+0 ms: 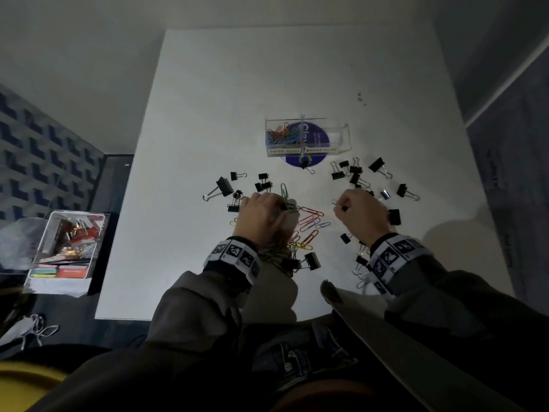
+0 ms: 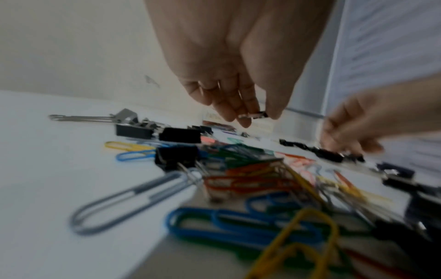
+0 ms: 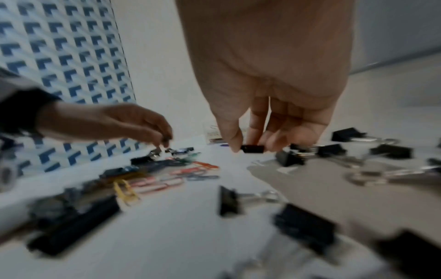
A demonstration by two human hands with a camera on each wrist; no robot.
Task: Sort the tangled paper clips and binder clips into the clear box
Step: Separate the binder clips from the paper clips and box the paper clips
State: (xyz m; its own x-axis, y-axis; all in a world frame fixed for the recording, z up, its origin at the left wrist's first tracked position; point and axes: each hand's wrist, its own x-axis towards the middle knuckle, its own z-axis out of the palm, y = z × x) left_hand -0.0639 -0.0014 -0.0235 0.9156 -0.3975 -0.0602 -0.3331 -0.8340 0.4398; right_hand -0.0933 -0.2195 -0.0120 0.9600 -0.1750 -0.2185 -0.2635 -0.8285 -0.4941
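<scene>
Clear plastic two-compartment box (image 1: pixel 307 137) sits mid-table, far side of the hands; coloured wire paper clips (image 1: pixel 282 135) in its left section, right section looks bare. Left hand (image 1: pixel 261 217) pinches a small black binder clip (image 2: pixel 256 115) betw. thumb & fingertips, above the loose coloured paper-clip pile (image 1: pixel 306 227). Right hand (image 1: pixel 361 215) pinches another small black binder clip (image 3: pixel 252 148) the same way. More black binder clips (image 1: pixel 353 172) scattered on white table (image 1: pixel 208 114) both sides.

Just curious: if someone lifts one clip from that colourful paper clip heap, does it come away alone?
Probably not: the paper clip heap looks interlocked, so neighbours would likely trail along. Thin wire suggests they are light. On the smooth white table they would probably slide when pushed.
</scene>
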